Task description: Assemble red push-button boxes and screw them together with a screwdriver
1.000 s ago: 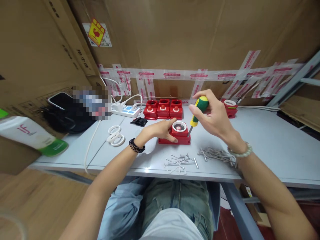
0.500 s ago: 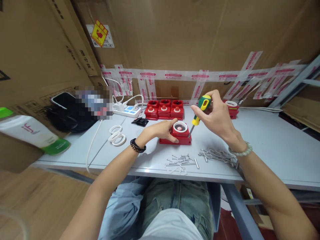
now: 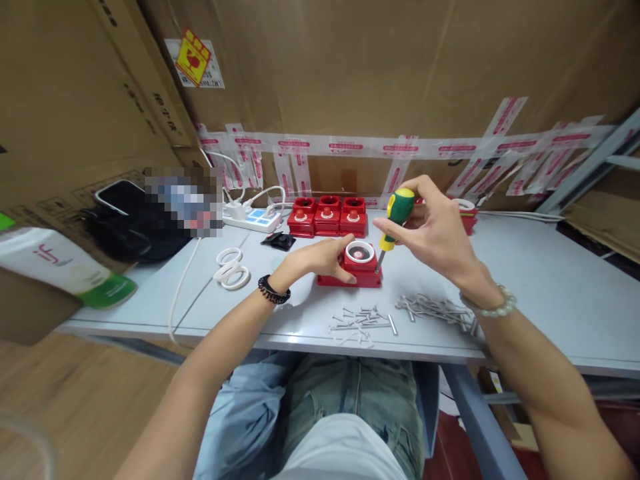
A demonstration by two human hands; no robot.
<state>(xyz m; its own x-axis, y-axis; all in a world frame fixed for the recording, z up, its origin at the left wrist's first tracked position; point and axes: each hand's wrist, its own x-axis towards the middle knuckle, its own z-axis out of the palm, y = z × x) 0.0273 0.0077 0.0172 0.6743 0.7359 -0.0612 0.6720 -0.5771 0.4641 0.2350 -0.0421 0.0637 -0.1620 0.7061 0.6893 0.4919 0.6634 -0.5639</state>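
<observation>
On the table in front of me sits a red box-shaped housing (image 3: 367,275) with a white ring (image 3: 360,251) on its top. My left hand (image 3: 336,259) grips the housing's left side, thumb at the front and fingers behind. In my right hand (image 3: 435,230) is a green and yellow screwdriver (image 3: 399,208), tilted, its tip down at the housing's right front corner. Any screw under the tip is too small to make out. Loose screws (image 3: 363,317) lie in front of the housing, close to the table's front edge.
Behind stand three red housings (image 3: 327,217) in a row, and another red housing (image 3: 468,217) at the right. White rings (image 3: 233,273), a black packet (image 3: 279,241) and a power strip (image 3: 255,218) lie leftward. A silvery pile (image 3: 435,309) lies right of the screws. Cardboard (image 3: 320,80) backs the table.
My right hand has turned the screwdriver's handle, and the tip stays at the same corner. My left hand keeps its hold on the housing. The view has shifted slightly.
</observation>
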